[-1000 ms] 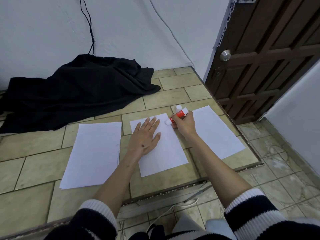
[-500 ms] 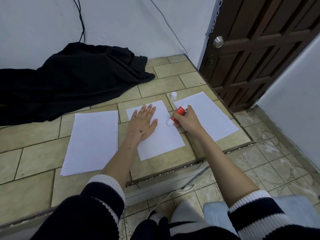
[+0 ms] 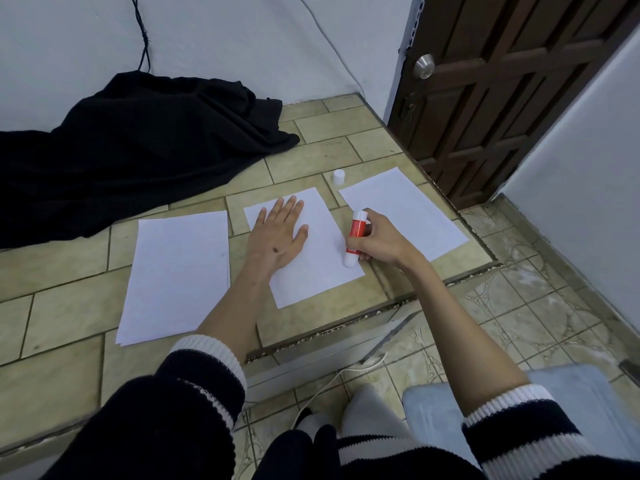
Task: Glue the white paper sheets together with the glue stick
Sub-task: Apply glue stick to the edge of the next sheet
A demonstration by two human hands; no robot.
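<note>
Three white paper sheets lie on a raised tiled ledge: a left sheet, a middle sheet and a right sheet. My left hand presses flat on the middle sheet with straight fingers. My right hand grips a red and white glue stick, whose lower white end touches the middle sheet near its right edge. The stick's white cap stands on the tiles beyond the sheets.
A black cloth is heaped at the back left of the ledge. A dark wooden door stands at the right. The ledge's front edge drops to a lower patterned floor with a white cable.
My right hand has drawn the glue stick down the middle sheet's right edge toward me, from the far corner to the near part. My left hand stays flat on the sheet.
</note>
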